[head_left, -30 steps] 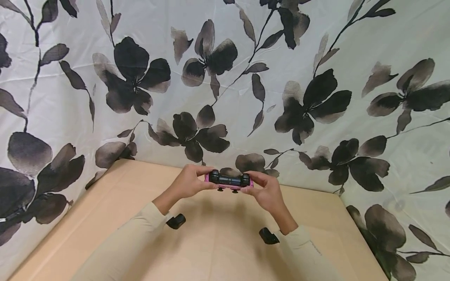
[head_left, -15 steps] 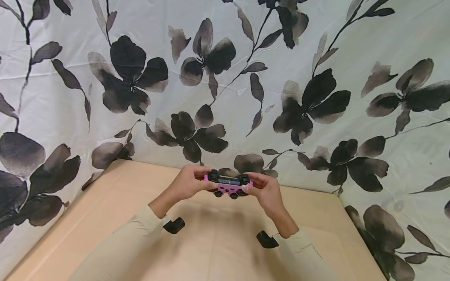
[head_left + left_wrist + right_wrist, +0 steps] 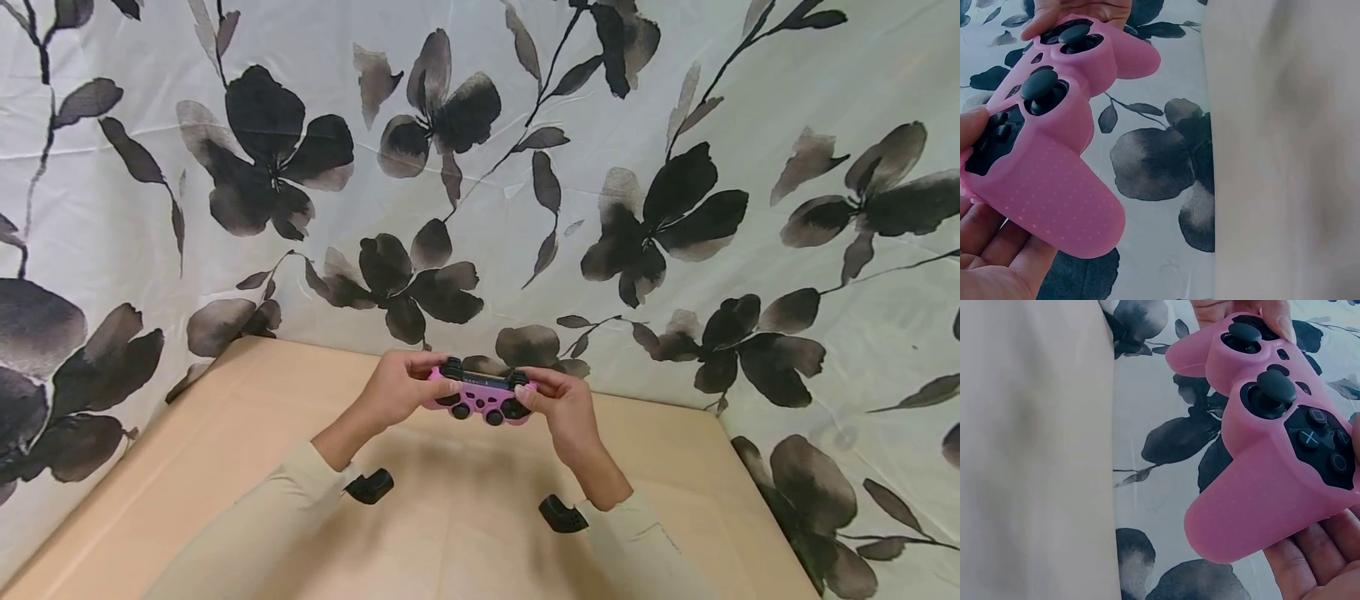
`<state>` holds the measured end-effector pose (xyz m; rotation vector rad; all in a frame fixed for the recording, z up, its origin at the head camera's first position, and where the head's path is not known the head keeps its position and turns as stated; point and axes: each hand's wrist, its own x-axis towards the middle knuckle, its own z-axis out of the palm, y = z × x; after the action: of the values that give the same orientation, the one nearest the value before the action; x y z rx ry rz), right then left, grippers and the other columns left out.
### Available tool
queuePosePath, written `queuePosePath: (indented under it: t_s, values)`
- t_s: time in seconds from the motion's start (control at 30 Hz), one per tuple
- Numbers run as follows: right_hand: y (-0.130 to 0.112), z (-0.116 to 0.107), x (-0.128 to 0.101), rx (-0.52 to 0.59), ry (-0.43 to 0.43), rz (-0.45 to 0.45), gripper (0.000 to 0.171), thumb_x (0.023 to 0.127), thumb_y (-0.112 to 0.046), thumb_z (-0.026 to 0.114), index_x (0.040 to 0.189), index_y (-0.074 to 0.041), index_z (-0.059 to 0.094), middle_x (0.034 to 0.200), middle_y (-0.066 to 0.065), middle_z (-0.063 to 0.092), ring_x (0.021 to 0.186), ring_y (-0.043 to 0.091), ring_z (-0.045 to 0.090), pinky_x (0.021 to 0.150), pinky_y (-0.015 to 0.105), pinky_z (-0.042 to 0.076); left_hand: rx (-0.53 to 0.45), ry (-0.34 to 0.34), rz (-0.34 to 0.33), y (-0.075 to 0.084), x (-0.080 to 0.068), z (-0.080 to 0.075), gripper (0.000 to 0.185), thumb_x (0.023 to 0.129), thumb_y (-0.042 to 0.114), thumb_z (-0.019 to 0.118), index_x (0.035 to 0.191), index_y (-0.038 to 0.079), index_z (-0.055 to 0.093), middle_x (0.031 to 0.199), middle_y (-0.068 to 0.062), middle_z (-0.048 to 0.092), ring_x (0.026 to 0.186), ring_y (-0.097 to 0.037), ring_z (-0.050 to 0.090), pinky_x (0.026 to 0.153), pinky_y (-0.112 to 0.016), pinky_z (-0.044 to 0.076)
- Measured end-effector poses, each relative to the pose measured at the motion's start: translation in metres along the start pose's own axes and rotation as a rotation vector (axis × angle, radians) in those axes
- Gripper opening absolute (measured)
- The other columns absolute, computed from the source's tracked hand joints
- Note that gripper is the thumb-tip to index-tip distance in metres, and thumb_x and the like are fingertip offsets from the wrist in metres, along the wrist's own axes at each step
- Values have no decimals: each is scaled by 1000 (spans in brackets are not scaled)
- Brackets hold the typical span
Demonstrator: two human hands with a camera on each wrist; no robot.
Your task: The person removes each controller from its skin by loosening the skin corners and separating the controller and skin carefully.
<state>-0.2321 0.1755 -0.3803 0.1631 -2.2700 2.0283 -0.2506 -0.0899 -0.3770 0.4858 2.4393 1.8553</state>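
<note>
Between my two hands, above the table, is a game controller (image 3: 480, 398) in a pink rubbery cover, with black thumbsticks and buttons. My left hand (image 3: 396, 392) grips its left end, thumb on the front by the direction pad (image 3: 1000, 134) and fingers behind. At the other end my right hand (image 3: 568, 410) holds it the same way, its thumb near the symbol buttons (image 3: 1319, 444). Both pink handles stick out free of the palms, the left one (image 3: 1079, 206) dotted with small raised bumps. The controller's face tilts up toward the head camera, black shoulder buttons along the far edge.
A light tan table (image 3: 450, 533) lies beneath the hands. Behind it and along both sides hangs a white cloth (image 3: 525, 50) printed with dark flowers. Each wrist carries a small black camera, the left one (image 3: 370, 486) and the right one (image 3: 562, 514), below pale sleeves.
The controller has tipped so that its pink face and thumbsticks now show, where mostly the black top edge showed before. Both hands keep their hold and have barely shifted.
</note>
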Motion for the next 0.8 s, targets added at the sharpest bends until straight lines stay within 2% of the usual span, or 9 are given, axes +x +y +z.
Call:
queuePosePath:
  t_s: [0.13, 0.4, 0.8]
  values:
    - [-1, 1, 1, 24, 17, 12, 34, 95, 5, 68, 129, 14, 65, 98, 6, 82, 83, 6, 77, 91, 21, 60, -15, 10, -6, 0, -1, 0, 52, 89, 20, 83, 136, 2, 68, 114, -21, 76, 86, -16, 71, 81, -26, 62]
    - [-3, 3, -1, 119, 58, 61, 34, 96, 2, 68, 126, 18, 64, 81, -8, 79, 76, 7, 76, 81, 22, 62, -42, 49, 9, 1, -2, 6, 51, 88, 21, 84, 134, 3, 70, 112, -21, 77, 84, -15, 70, 81, -29, 63]
    - [-3, 6, -5, 190, 84, 104, 34, 97, -4, 70, 123, 18, 66, 81, -4, 74, 73, 10, 74, 75, 24, 63, -84, 106, -39, 2, -6, 12, 42, 90, 17, 82, 128, 4, 73, 120, -20, 76, 92, -18, 77, 94, -38, 63]
